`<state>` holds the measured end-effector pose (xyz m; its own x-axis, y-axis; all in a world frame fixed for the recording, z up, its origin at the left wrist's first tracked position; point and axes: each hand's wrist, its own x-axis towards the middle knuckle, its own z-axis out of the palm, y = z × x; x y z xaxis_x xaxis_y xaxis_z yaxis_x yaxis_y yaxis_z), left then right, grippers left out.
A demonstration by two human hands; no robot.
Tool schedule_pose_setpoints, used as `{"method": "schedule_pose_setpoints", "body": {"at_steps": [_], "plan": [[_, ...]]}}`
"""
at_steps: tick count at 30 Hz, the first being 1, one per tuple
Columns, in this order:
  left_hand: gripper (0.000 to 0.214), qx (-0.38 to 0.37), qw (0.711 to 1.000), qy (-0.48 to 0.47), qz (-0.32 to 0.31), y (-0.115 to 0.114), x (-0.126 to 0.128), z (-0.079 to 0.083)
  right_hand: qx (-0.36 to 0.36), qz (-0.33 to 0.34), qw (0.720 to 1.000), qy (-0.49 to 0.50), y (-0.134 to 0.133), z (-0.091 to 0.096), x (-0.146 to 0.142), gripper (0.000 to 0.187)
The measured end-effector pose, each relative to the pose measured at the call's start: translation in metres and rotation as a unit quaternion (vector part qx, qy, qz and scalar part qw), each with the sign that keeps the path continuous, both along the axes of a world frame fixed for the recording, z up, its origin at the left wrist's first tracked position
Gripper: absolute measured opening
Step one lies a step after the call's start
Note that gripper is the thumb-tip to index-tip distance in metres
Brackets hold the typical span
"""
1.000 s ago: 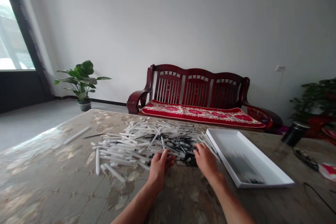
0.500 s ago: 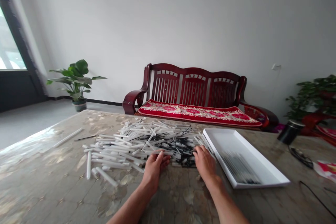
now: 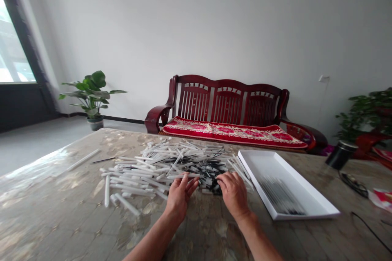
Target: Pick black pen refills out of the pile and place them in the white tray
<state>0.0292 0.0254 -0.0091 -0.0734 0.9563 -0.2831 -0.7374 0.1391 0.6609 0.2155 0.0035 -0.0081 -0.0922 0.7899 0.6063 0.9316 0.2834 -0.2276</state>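
Note:
A loose pile of white pen tubes (image 3: 147, 169) mixed with thin black refills (image 3: 203, 169) lies on the patterned table (image 3: 61, 216). My left hand (image 3: 179, 195) rests at the pile's near edge, fingers together with their tips on one white tube (image 3: 183, 175). My right hand (image 3: 234, 193) is beside it, fingers curled down into the black pieces; what they grip is hidden. A white shallow tray (image 3: 269, 163) stands just right of my right hand, holding several black refills (image 3: 281, 197).
A stray white tube (image 3: 82, 159) and a thin black refill (image 3: 102, 160) lie at the far left. A black cup (image 3: 340, 155), a black cable (image 3: 355, 183) and a red packet (image 3: 382, 197) sit at the right. Behind the table are a wooden bench (image 3: 229, 110) and potted plants.
My right hand has shifted left, closer to my left hand, and its fingers have curled into the black pieces. My left hand stays on the white tube. The view has shifted slightly.

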Motion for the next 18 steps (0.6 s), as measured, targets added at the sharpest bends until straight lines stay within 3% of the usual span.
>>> {"method": "schedule_pose_setpoints", "body": {"at_steps": [18], "plan": [[0.008, 0.003, 1.000, 0.010, -0.010, 0.0012, -0.0012, -0.0026, 0.003, -0.011, 1.000, -0.022, 0.0010, -0.0029, 0.0037, 0.018]]}}
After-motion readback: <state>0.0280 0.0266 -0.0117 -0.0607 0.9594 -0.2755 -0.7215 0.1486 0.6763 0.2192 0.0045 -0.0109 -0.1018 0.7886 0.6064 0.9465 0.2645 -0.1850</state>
